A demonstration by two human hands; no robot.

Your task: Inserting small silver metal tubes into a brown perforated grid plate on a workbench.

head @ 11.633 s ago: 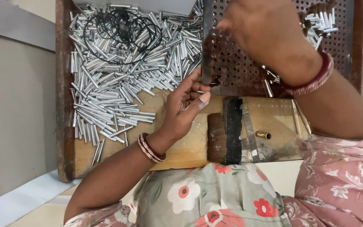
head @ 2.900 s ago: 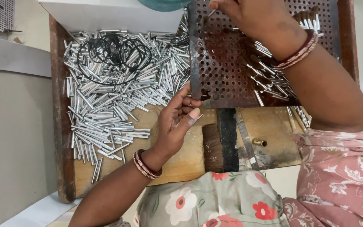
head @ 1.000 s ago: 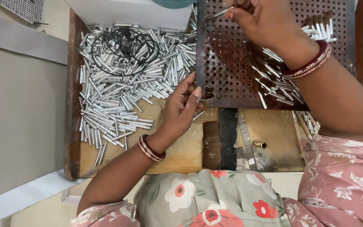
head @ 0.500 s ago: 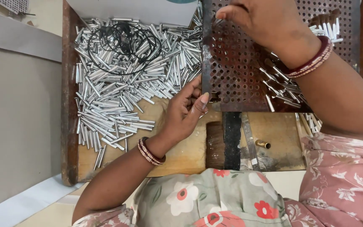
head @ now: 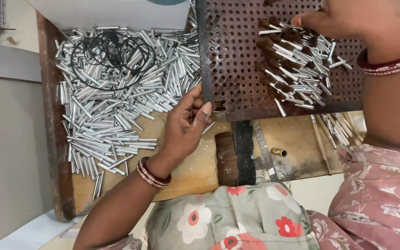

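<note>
A loose heap of silver tubes (head: pixel 302 69) now lies on the perforated plate (head: pixel 237 55) where few lay before; the right hand (head: pixel 348 23) spreads them, its grip unclear; the left hand (head: pixel 186 125) pinches the plate's corner.

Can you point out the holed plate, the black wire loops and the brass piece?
holed plate (head: pixel 237 60), head view, bare left part.
black wire loops (head: pixel 112 51), head view, coil's top strands.
brass piece (head: pixel 278 152), head view, its middle.

The right hand (head: pixel 357 25) has dropped from the far edge of the rusty perforated metal plate (head: pixel 237 55) onto the silver tubes (head: pixel 297 69), now bunched thicker there.
</note>
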